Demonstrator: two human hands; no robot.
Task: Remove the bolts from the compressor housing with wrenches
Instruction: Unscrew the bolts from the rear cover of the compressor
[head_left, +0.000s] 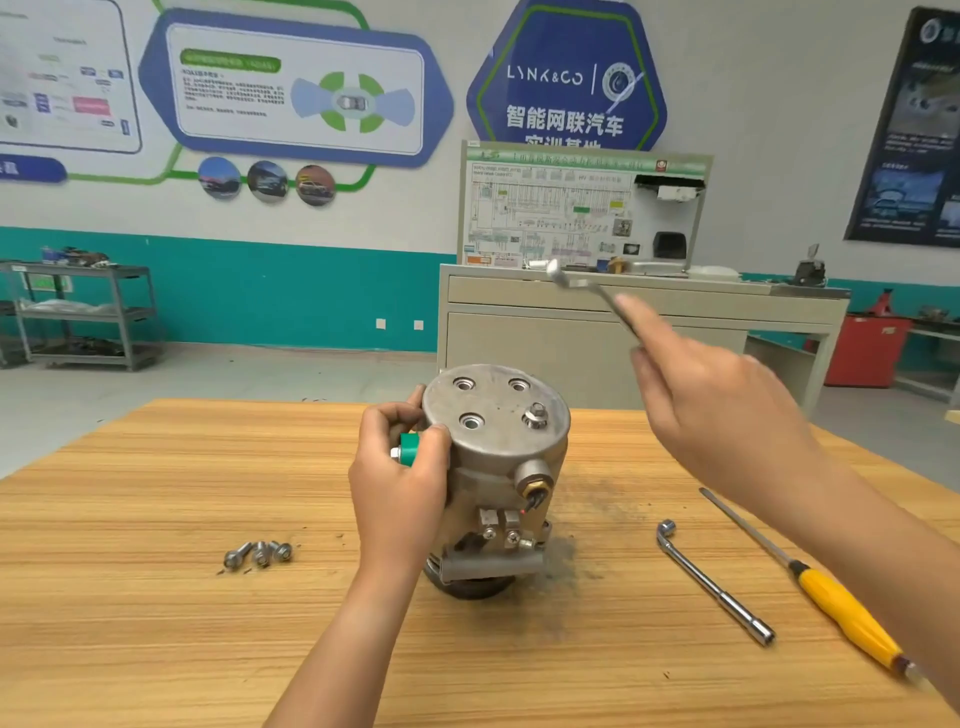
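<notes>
Standing upright near the middle of the desk, somewhat toward its far edge, the compressor housing showed its round flat end plate to the camera. The left hand gripped the housing from its left side, fingers curled round the rim of the plate and the thumb lying over a green fitting that stuck out of the housing wall. On the plate, three bolt holes stood empty, and one bolt sat in the fourth place at the plate's near right. The right hand was raised above and to the right of the housing, well apart from it, and held a wrench by its shaft, the bent head pointing up and away to the left; the hand was blurred, so exactly how the fingers closed on the shaft could not be told. Three loose bolts lay close together on the desk to the left of the housing, nearer the front edge. To the right of the housing lay an L-shaped socket wrench, and just beyond it, toward the right edge, a screwdriver with a yellow handle, both slanting toward the near right corner. Dark grit was smeared on the wood beside the housing's right side.
</notes>
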